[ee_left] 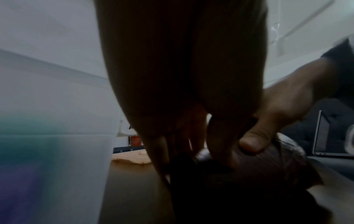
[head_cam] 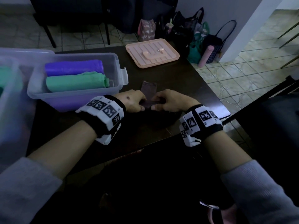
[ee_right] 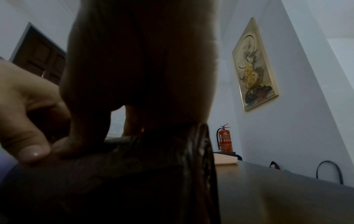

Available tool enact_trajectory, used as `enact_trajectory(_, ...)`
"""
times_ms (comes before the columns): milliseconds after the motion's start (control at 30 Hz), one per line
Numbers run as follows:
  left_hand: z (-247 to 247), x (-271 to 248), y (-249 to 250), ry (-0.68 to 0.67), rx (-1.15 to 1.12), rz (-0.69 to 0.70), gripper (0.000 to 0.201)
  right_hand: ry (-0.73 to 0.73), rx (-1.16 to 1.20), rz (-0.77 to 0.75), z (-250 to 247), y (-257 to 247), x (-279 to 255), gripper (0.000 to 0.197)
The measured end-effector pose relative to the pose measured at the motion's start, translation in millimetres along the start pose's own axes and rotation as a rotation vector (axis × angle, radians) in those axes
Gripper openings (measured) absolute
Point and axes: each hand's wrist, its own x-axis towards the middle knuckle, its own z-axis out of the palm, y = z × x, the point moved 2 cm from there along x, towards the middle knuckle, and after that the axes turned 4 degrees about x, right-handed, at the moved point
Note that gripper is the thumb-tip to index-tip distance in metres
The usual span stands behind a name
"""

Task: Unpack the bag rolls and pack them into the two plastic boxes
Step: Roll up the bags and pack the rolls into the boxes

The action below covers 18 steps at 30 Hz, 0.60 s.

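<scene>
A dark bag roll [head_cam: 157,118] lies on the dark table in front of me, and both hands hold its top. My left hand [head_cam: 143,104] and right hand [head_cam: 154,103] pinch it with thumbs and curled fingers, almost touching. A dark flat strip [head_cam: 148,88] sticks out from between them, away from me. In the wrist views the dark roll [ee_left: 249,181] [ee_right: 134,174] fills the lower part under the fingers. A clear plastic box [head_cam: 77,97] to the left holds a purple roll [head_cam: 74,67] and a green roll [head_cam: 76,83]. A second clear box [head_cam: 9,102] at the far left holds a green roll [head_cam: 6,78].
A pink lid [head_cam: 152,52] lies at the table's far side. Several bags [head_cam: 194,38] and a pink roll [head_cam: 206,56] stand on the tiled floor beyond the table's right corner. An open laptop [ee_left: 333,136] stands to my right. A fire extinguisher [ee_right: 225,139] stands by the wall.
</scene>
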Motion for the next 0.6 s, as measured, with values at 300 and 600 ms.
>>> enact_trajectory(300,2,-3,2,0.263,0.018,0.082,0.063,0.064,0.029,0.066,-6,2,13,0.027)
enact_trajectory(600,10,12,-1,0.168,0.069,0.098,0.051,0.273,-0.178,-0.034,26,-17,-4,0.057)
